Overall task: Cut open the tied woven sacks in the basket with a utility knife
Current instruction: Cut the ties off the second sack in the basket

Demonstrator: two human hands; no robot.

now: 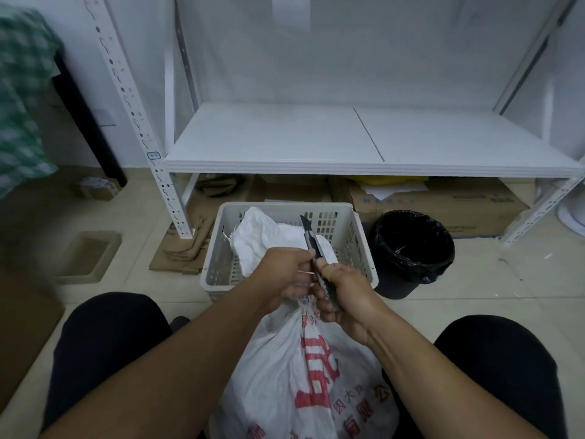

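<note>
Right grip (pixel 345 296) closed round one utility knife (pixel 311 245), left grip (pixel 285 274) clutching the tied neck of one printed sack (pixel 304 359) — a second sack (pixel 262 242) lies in the basket (pixel 285 205), one black bin (pixel 411 248) beside.

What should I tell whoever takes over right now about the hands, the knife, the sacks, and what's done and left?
Left hand grips the gathered neck of the printed sack standing between the knees.
Right hand holds the utility knife, blade out and pointing away, beside that neck.
Another white sack lies in the basket.
Done: printed sack is out of the basket; no cut shows.
Left: cut this neck, then the basket's sack.
</note>
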